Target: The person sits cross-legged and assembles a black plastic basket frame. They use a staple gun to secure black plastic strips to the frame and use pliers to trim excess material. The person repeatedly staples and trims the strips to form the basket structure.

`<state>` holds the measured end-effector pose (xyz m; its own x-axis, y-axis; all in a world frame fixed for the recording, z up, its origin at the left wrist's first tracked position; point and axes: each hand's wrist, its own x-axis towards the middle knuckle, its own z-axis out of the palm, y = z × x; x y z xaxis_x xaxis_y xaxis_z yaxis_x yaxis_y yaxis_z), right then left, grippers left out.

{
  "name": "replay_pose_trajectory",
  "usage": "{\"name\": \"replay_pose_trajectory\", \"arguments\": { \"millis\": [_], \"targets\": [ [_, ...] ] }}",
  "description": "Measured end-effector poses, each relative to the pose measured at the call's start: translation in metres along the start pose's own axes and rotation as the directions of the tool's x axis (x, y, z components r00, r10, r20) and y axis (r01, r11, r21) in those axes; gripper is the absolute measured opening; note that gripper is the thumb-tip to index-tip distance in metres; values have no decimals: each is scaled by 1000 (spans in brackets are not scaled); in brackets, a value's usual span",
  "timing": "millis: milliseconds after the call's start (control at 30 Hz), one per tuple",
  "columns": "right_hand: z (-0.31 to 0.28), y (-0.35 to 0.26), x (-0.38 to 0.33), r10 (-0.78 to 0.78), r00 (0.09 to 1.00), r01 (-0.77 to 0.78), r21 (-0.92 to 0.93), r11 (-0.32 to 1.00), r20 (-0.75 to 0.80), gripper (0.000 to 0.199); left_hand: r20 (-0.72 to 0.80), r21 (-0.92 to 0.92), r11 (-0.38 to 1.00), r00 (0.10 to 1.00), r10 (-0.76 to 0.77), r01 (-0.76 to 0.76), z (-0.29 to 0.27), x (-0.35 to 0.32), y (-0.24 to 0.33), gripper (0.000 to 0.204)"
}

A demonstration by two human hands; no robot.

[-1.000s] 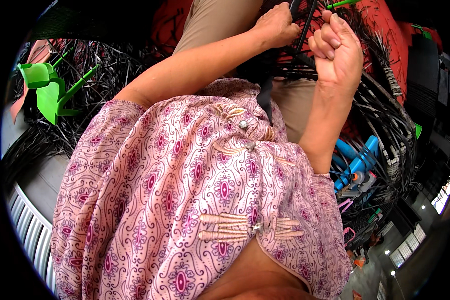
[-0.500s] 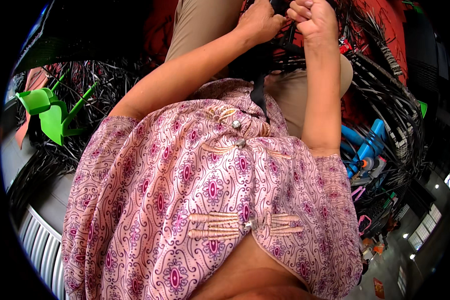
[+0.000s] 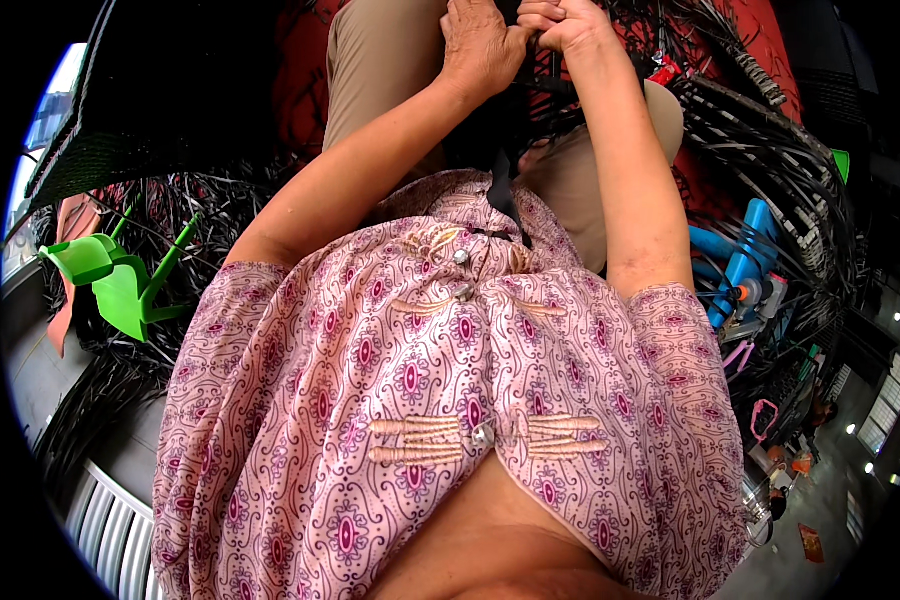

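My left hand [image 3: 482, 48] lies at the upper middle, its back toward me. Its fingers stretch up past the picture's top edge and its thumb points toward my other hand. Close beside it, my right hand [image 3: 567, 22] is closed, fingers curled tightly; what they grip is hidden. Dark material shows between and below the hands, over my lap. Long flat black strips [image 3: 760, 130] lie in a dense bundle to the right, some woven into a banded edge. A black strap [image 3: 501, 185] hangs down against my patterned shirt.
At left, a bright green plastic chair-like object [image 3: 120, 295] rests on heaped black strips [image 3: 225, 155]. A blue tool-like object [image 3: 745, 265] is by my right elbow. Red material [image 3: 300, 100] shows beyond my beige trouser leg [image 3: 370, 70]. A ribbed white panel [image 3: 115, 530] stands lower left.
Both hands have shifted up and left in the picture, partly with the view itself. The left fingers now reach higher, while the right hand stays closed.
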<state>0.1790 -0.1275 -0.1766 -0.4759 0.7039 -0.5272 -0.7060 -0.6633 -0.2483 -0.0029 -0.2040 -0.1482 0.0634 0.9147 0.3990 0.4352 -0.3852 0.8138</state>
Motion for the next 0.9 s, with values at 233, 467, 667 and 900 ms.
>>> {"name": "replay_pose_trajectory", "arguments": {
  "millis": [233, 467, 667, 900],
  "targets": [
    [-27, -4, 21, 100, 993, -112, 209, 971, 68, 30, 1, -51, 972, 973, 229, -229, 3, 3, -17, 76],
    [-35, 19, 58, -263, 925, 206, -221, 953, -273, 19, -24, 32, 909, 909, 417, -416, -20, 11, -6, 45],
    [-26, 39, 60, -369, 880, 282, -295, 913, -300, 18, 405, -8, 811, 740, 538, -585, -64, -11, 9, 43],
    [-16, 46, 58, -413, 865, 310, -346, 886, -284, 18, 396, 130, 707, 690, 606, -696, -67, -16, 3, 41]
  ]
}}
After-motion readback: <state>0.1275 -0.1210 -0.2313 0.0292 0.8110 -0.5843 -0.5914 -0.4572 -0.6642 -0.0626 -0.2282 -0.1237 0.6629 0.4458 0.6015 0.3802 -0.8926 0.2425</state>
